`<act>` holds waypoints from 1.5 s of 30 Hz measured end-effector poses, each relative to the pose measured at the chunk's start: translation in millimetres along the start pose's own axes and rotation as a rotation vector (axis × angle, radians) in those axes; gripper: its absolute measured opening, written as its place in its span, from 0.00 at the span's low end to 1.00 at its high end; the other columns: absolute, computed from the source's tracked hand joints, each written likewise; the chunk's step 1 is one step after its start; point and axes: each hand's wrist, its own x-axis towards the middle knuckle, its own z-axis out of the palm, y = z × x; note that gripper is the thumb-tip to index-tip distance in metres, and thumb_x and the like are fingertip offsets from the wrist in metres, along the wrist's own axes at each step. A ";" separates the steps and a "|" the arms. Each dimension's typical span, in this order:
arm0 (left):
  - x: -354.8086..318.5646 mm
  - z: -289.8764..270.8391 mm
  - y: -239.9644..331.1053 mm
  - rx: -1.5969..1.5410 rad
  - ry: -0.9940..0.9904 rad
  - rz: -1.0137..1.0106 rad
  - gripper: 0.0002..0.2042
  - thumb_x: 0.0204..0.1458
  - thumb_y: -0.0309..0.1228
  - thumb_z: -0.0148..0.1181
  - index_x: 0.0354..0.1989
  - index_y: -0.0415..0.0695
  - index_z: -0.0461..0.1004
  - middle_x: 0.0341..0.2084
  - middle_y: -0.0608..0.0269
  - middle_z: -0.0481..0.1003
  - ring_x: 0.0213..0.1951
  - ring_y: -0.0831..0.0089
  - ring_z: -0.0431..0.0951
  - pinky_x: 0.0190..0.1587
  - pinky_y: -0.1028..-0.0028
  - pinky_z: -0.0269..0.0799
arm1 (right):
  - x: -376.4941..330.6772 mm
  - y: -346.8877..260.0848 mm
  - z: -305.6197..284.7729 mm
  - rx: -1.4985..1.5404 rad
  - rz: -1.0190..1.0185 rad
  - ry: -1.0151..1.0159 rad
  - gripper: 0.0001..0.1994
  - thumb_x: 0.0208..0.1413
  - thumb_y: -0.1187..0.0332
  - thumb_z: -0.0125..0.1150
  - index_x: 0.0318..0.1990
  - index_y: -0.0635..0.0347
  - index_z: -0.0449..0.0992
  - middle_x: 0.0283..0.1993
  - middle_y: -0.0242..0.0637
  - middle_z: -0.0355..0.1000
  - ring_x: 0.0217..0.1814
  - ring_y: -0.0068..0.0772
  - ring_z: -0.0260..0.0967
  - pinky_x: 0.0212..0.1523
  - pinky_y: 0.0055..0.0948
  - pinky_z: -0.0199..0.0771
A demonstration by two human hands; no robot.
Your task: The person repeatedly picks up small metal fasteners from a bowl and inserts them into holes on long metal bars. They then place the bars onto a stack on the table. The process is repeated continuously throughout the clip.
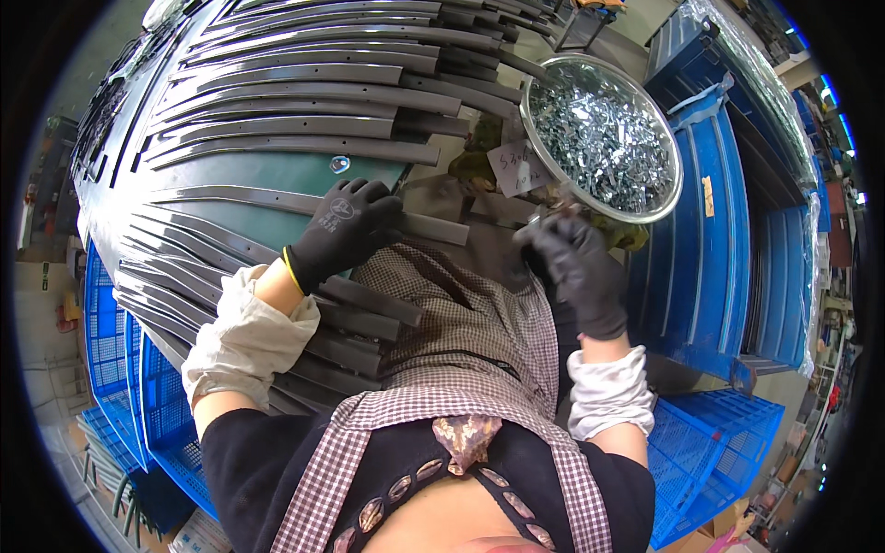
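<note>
Our left hand (pixel 348 226), in a black glove, lies spread flat on a long dark metal strip (pixel 304 203) in the middle of the frame. Many more dark strips (pixel 295 101) fan out across the upper left. Our right hand (pixel 579 263) is curled by the round metal bowl (pixel 532 138) full of small shiny metal pieces (pixel 604 138); we cannot tell what it pinches. Blue crates (pixel 719 267) stand at right.

Right hand (pixel 579 267) fingers' small grasped piece too tiny to identify.
</note>
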 end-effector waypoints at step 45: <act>13.5 27.5 16.1 -0.204 -0.120 0.114 0.25 0.48 0.33 0.70 0.55 0.43 0.74 0.41 0.54 0.78 0.41 0.52 0.80 0.44 0.58 0.76 | 45.7 72.0 15.6 -0.665 -0.473 -0.272 0.16 0.53 0.68 0.68 0.49 0.61 0.78 0.41 0.43 0.78 0.40 0.40 0.77 0.42 0.34 0.77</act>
